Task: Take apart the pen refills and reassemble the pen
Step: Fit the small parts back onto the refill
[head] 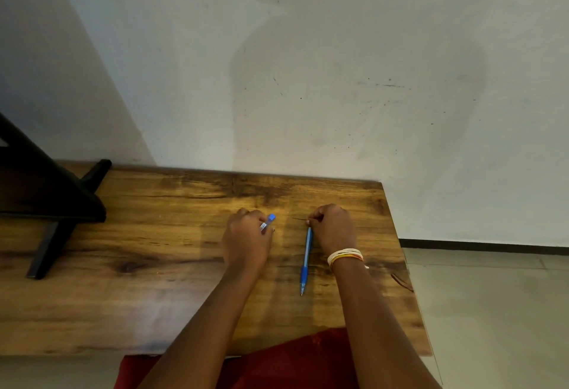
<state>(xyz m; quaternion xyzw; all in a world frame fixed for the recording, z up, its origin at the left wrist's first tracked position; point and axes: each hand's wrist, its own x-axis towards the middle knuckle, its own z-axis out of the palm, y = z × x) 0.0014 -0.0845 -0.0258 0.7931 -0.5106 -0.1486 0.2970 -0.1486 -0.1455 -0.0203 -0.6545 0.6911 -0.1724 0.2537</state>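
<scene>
Left hand fingers clamp one blue cap piece. Right hand fingers pinch one thin refill; one blue pen barrel lies on the counter.

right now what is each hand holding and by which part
The left hand grips a small clear tube with a blue cap by its lower end. The right hand pinches a thin dark refill at one end. The blue pen lies unheld.
</scene>
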